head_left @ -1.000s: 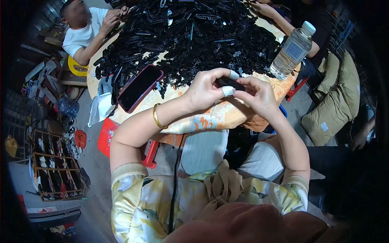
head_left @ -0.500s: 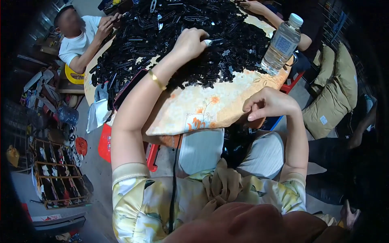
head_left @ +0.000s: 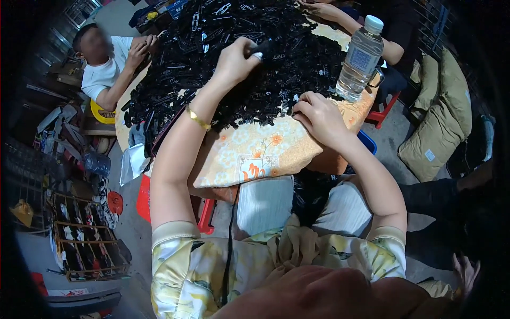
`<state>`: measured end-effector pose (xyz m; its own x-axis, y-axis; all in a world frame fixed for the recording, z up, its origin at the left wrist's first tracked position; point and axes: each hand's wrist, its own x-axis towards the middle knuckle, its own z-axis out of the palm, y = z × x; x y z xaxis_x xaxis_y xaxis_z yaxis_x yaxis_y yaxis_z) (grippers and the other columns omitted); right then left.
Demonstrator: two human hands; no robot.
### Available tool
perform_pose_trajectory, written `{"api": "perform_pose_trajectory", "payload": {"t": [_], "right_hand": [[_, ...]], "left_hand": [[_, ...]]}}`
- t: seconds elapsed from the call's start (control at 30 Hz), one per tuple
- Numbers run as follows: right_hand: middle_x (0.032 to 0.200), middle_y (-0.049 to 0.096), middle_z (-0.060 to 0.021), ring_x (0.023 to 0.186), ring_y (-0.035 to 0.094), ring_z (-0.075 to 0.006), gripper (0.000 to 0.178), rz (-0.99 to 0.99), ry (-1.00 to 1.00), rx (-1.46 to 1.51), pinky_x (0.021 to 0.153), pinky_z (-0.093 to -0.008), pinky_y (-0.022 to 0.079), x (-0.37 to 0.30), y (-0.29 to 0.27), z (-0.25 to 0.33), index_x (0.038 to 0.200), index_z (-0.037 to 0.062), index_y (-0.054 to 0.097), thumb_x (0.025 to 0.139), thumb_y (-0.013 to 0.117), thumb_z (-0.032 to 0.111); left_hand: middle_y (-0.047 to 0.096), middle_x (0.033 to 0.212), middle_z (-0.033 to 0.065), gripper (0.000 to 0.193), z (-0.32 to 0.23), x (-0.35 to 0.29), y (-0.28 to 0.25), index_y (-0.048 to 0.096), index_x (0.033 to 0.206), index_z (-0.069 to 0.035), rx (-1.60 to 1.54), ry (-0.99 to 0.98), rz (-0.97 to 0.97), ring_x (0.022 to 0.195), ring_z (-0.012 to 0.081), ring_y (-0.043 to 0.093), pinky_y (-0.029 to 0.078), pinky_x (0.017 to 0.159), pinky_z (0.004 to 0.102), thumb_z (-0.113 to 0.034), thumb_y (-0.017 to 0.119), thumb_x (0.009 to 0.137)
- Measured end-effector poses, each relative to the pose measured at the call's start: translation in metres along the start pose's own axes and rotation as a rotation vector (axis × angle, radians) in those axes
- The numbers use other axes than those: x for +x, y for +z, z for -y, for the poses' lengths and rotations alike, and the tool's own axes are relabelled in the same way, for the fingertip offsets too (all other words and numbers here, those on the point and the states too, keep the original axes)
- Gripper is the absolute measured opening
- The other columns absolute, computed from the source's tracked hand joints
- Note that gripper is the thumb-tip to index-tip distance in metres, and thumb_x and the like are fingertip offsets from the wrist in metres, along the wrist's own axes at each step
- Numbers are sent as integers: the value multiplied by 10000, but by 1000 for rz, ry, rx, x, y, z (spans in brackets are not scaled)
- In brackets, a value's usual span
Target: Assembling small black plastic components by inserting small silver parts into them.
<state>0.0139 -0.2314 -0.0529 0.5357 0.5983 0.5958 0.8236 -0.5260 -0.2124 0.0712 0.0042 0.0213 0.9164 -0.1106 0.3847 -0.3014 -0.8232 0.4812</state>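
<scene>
Left hand reaching over the heap of black plastic parts on the round table, fingers closed around one dark piece atop the heap; right hand at the heap's near edge, fingertips curled onto the loose parts, grip unclear; clear water bottle upright just beyond the right hand; another person in a white shirt seated at the table's left side

One water bottle stands on one counter. Black plastic pieces lie heaped, too many to count. One gold bracelet. Two cushions.
</scene>
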Motion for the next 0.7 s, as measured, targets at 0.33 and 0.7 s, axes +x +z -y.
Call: {"api": "perform_pose_trajectory", "payload": {"t": [0.33,0.7], "right_hand": [[735,626,-82,669,605,-134,101,-201,306,379,600,-248,479,-2,-9,-9,854,-13,626,812,593,72],[794,636,-102,699,630,-202,153,-267,37,271,634,-284,500,4,-28,34,780,-9,614,680,725,25]], "left_hand": [[598,818,97,257,-14,-71,4,524,1144,19,-1275,-485,341,621,99,600,534,568,187,-108,461,930],[620,793,56,265,-38,-105,30,518,1059,7,-1195,-274,560,705,112,622,531,654,240,-12,609,810]]}}
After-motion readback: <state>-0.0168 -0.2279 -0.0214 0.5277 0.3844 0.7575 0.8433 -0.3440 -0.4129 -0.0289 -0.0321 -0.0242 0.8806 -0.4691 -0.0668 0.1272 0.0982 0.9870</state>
